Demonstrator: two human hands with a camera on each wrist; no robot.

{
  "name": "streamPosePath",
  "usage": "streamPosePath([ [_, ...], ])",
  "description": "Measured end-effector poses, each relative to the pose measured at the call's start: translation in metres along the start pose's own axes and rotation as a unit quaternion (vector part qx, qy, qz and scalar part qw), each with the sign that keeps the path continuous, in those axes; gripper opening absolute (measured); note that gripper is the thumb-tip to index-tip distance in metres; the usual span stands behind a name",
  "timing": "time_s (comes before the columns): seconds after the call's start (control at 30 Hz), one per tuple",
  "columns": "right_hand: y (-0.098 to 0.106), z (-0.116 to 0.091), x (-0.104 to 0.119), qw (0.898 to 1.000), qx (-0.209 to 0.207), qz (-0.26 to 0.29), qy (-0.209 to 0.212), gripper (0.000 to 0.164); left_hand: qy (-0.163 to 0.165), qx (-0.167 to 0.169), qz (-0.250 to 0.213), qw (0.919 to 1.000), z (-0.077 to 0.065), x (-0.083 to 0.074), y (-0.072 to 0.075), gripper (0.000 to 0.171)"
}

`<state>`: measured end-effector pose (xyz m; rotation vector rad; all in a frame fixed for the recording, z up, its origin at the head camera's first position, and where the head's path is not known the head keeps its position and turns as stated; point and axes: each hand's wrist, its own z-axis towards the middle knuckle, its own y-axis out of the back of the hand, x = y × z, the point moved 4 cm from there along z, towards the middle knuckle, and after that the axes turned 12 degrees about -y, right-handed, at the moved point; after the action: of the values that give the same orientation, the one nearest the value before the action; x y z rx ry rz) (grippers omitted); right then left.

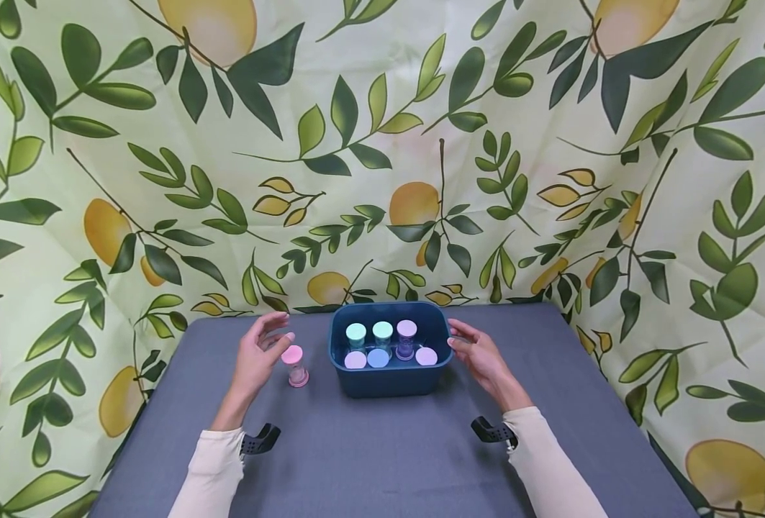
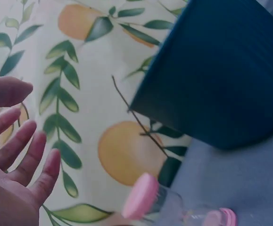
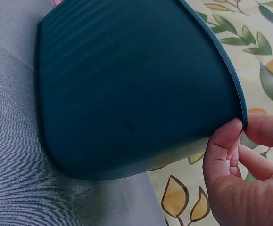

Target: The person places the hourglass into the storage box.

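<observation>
A dark blue plastic bin point(image 1: 388, 385) stands on the table with several small sand timers inside. Two mint-capped timers and a purple timer point(image 1: 406, 339) show in its back row; in front are pale pink caps and a blue cap point(image 1: 378, 358). My right hand point(image 1: 482, 357) pinches the bin's rim at its right end, thumb and index finger on either side of the edge in the right wrist view. Left of the bin, a pink sand timer point(image 1: 296, 368) stands upright on the table. My left hand point(image 1: 259, 352) is right beside it, fingers spread and holding nothing in the left wrist view.
A grey cloth covers the table point(image 1: 369, 460). Behind it and along both sides hangs a fabric backdrop point(image 1: 356, 194) printed with leaves and lemons. Each wrist wears a black strap point(image 1: 262, 439).
</observation>
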<state>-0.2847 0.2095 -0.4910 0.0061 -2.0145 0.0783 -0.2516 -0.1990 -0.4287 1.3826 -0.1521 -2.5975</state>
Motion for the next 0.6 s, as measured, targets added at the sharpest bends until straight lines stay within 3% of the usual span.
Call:
streamPosePath([
  [0.17, 0.000, 0.001, -0.001, 1.000, 0.001, -0.004, -0.004, 0.050, 0.026, -0.007, 0.001, 0.9996, -0.009, 0.014, 0.005, 0.046],
  [0.37, 0.001, 0.002, -0.002, 1.000, -0.005, -0.008, -0.006, 0.050, 0.034, 0.013, -0.025, 0.9990, -0.018, 0.039, 0.009, 0.056],
  [0.6, 0.001, 0.003, -0.002, 1.000, -0.005, -0.009, -0.005, 0.050, 0.048, 0.039, -0.061, 0.9962, -0.025, 0.054, 0.013, 0.058],
])
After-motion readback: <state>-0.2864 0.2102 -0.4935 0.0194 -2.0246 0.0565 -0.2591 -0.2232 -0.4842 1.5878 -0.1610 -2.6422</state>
